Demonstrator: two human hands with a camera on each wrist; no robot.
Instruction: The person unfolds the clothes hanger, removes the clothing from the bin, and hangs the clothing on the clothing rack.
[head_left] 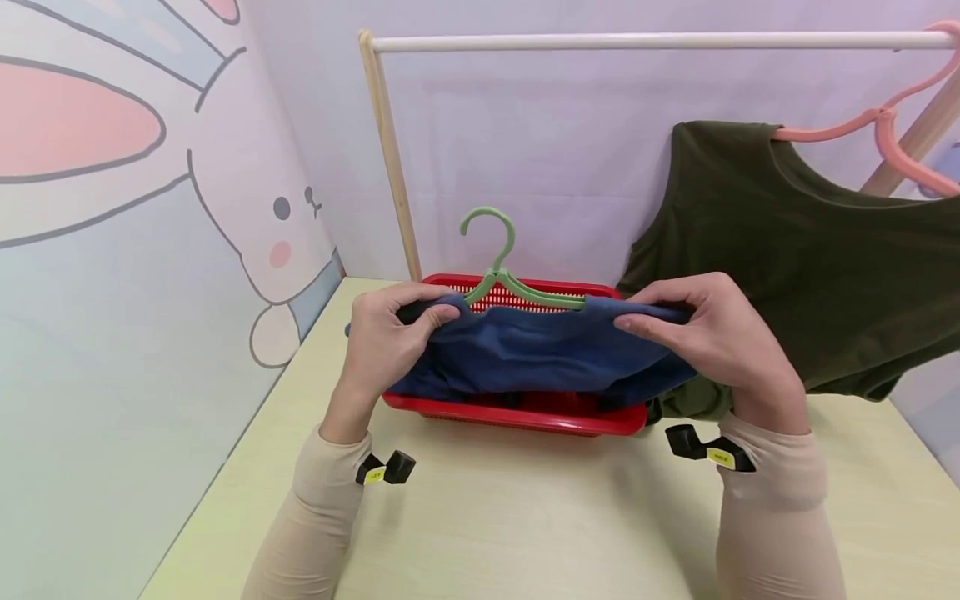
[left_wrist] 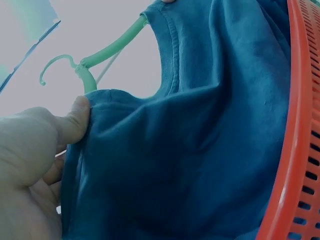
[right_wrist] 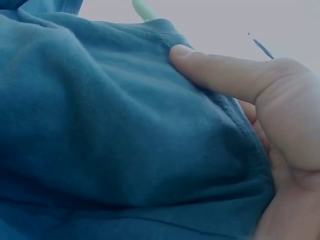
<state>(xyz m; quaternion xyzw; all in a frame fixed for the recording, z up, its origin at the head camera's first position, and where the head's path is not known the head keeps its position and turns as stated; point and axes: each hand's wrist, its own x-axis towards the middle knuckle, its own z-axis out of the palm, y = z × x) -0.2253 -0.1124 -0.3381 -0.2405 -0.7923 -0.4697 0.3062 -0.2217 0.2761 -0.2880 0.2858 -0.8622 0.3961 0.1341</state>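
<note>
A blue sleeveless shirt (head_left: 540, 346) hangs on a green hanger (head_left: 498, 279), its shoulders over both hanger arms. My left hand (head_left: 386, 333) pinches the left shoulder between thumb and fingers. At the other shoulder, my right hand (head_left: 701, 325) grips the cloth, thumb in front and fingers behind. The hanger's hook points up and touches nothing. Below and behind the shirt stands a red basket (head_left: 517, 417), partly covered by the cloth. In the left wrist view the neckline and the hanger (left_wrist: 112, 47) show; in the right wrist view the shirt (right_wrist: 125, 120) fills most of the picture.
A rack with a white rail (head_left: 600, 42) and wooden posts (head_left: 393, 158) stands behind the basket. On its right hangs a dark green sleeveless top (head_left: 795, 258) on a pink hanger (head_left: 892, 142). A wall with a rabbit drawing (head_left: 255, 192) borders the table (head_left: 517, 508) at left.
</note>
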